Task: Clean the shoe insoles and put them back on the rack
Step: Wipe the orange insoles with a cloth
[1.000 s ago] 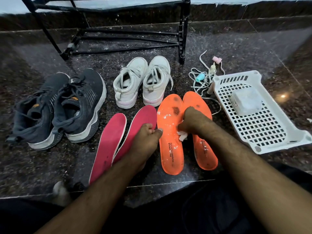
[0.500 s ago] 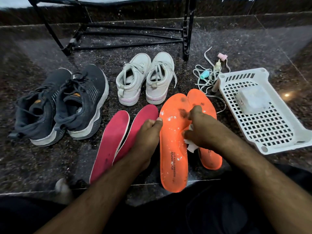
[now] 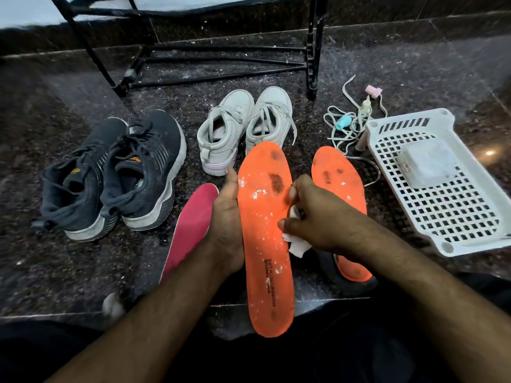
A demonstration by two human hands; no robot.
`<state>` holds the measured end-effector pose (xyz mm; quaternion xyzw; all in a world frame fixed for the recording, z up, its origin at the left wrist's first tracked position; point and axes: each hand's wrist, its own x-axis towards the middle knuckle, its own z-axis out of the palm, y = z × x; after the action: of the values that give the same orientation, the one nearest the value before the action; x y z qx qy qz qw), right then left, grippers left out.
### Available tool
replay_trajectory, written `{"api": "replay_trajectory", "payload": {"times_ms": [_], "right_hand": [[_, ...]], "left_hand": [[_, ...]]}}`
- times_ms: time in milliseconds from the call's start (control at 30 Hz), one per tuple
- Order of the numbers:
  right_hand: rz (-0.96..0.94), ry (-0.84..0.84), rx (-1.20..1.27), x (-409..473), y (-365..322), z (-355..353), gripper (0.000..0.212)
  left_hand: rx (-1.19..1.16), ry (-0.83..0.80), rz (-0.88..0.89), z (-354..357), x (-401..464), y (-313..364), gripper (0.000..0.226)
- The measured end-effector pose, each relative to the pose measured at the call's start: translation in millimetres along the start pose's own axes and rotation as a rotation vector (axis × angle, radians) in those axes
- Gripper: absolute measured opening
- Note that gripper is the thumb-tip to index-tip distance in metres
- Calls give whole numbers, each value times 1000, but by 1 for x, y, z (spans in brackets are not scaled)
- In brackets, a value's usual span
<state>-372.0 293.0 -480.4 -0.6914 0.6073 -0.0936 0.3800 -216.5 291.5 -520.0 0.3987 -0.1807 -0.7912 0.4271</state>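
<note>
The left hand grips the left edge of the raised orange insole, fingers curled behind it and thumb along the rim, with the pink insole on the floor beside it. The right hand pinches a white wipe against the insole's right edge, while the second orange insole lies beyond. Cleaning is the step in hand; next, the wipe should probably cross the dark stains near the toe.
</note>
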Motion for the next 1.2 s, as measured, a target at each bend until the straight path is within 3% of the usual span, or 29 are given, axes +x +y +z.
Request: {"api": "replay_trajectory", "payload": {"times_ms": [233,400,467,633,800,933,1067,1200], "right_hand": [[-28,36,83,1,7,-24,31],[-107,386,74,6,14,-37,16],[-157,433,162,10,13,-34,12],[-295,459,217,14,6,-29,26],[-296,401,-31,15,8,-30,28],[-224,368,-176,15,12,-30,28],[-224,347,-212,16,12,-28,29],[-336,365,-113,12,5,-23,19]], "left_hand": [[-67,-30,11,5,-3,1,84],[-62,-39,-22,5,-2,2,80],[-39,-81,-52,6,-3,0,73],[-31,-170,-198,10,-5,-5,67],[41,-193,-241,10,-6,-7,69],[85,-170,-236,11,-10,-6,57],[60,-160,-207,11,-7,-7,86],[17,-131,-182,8,-4,-10,90]]}}
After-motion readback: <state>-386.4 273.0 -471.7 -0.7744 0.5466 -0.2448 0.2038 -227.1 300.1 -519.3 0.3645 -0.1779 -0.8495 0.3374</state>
